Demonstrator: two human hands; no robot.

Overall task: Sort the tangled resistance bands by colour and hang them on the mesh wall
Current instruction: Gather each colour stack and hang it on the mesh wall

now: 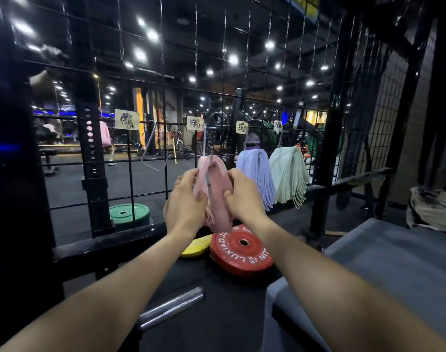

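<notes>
Nearest to me: a chrome bar end [171, 308] lying on the black floor [217, 323], its axis running up and to the right. On my right, the corner of a grey padded counter [404, 252], with a crumpled pale cloth [432, 212] just past its far edge.

Next: a red weight plate [242, 250] flat on the floor, overlapping a yellow plate [197, 246] to its left. A green plate [129, 213] lies further left, behind the rack's base rail.

Centre, both my arms extended. My left hand [185, 207] and right hand [243, 196] each have a clenched grip on the pink bands [218, 184], one hand on either side of the bunch. The bands drape over a hanger hook on the mesh wall [166, 72]; their long axis is vertical, folded top at the hook, loose ends pointing down toward the red plate.

Right of these, same row: lilac bands [256, 174], then pale green bands [290, 174], each draped and hanging downward. An empty wire hanger [153, 153] hangs to the left. Four paper labels [126, 119] are fixed above; their writing is unreadable.

Beyond the mesh: a dim gym hall, ceiling spotlights, machines, blurred.
</notes>
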